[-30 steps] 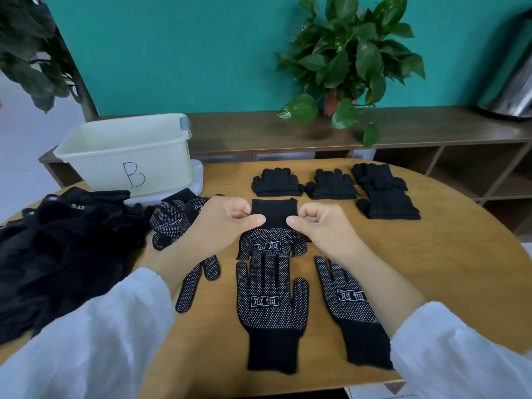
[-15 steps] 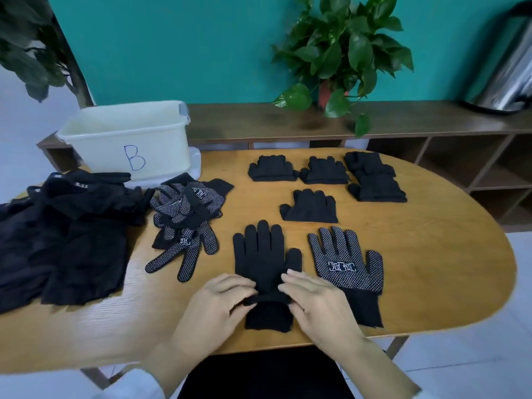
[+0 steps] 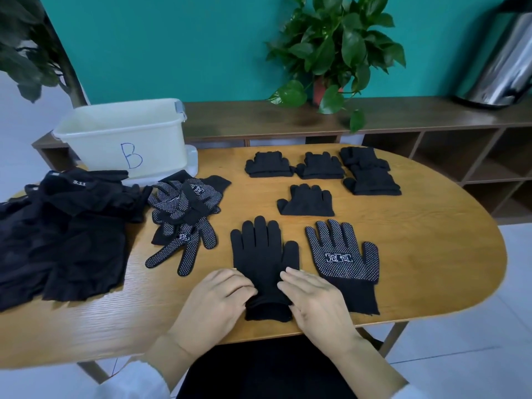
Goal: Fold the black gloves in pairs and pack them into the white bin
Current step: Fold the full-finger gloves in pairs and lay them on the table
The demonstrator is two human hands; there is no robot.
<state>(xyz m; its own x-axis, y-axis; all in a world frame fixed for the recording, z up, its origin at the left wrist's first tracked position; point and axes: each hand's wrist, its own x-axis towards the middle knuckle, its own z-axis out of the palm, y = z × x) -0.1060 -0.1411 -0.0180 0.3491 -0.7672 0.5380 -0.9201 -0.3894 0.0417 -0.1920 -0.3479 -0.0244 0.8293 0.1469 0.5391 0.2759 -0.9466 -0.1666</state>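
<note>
A black glove lies plain side up near the table's front edge, fingers pointing away from me. My left hand and my right hand sit on either side of its cuff and pinch it, so the cuff bunches up between them. A dotted black glove lies flat just to its right. Several folded pairs rest farther back, the nearest folded pair in the middle. The white bin marked "B" stands at the back left.
A loose heap of dotted gloves lies left of centre. A pile of black clothing covers the table's left end. Behind the table runs a wooden shelf with a potted plant and a metal flask.
A second ago both hands held a half-folded pair mid-table; it now lies folded there. The hands have come back to the front glove, which now shows its plain side, and hold its cuff.
</note>
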